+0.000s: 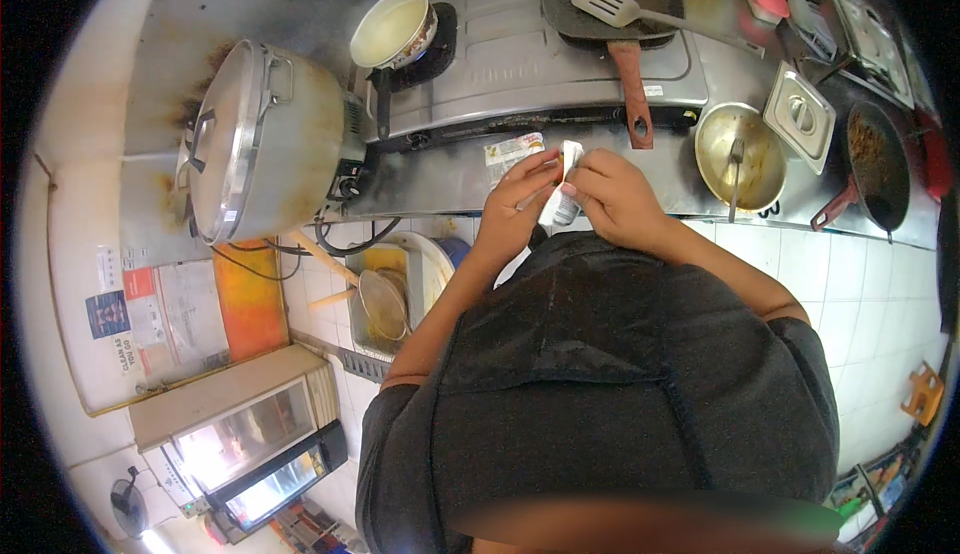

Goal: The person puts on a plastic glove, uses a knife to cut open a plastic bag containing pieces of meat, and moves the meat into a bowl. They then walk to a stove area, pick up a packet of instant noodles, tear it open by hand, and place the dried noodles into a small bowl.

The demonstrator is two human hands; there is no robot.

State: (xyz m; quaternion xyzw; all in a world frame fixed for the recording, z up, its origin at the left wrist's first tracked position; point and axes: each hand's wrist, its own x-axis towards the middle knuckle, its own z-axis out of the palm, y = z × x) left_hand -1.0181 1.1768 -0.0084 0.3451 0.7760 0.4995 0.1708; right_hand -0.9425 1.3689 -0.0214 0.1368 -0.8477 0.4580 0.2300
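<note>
Close to my body, at the front edge of the steel counter, both my hands meet at a small white packet (570, 152). The fingers of my left hand (518, 202) pinch its left side. On the other side my right hand (622, 199) grips it between thumb and fingers. Part of the packet is hidden behind the fingers; what is inside does not show. Just beyond my left hand, a printed white packet (508, 151) lies flat on the counter.
Ahead stands a gas stove (500, 54) with a white saucepan (408, 29) of pale liquid and a square pan (560, 19) bearing a slotted spatula (612, 6). A large lidded cooker (285, 144) is left. At right are a bowl (712, 159) with a fork and a frying pan (880, 194).
</note>
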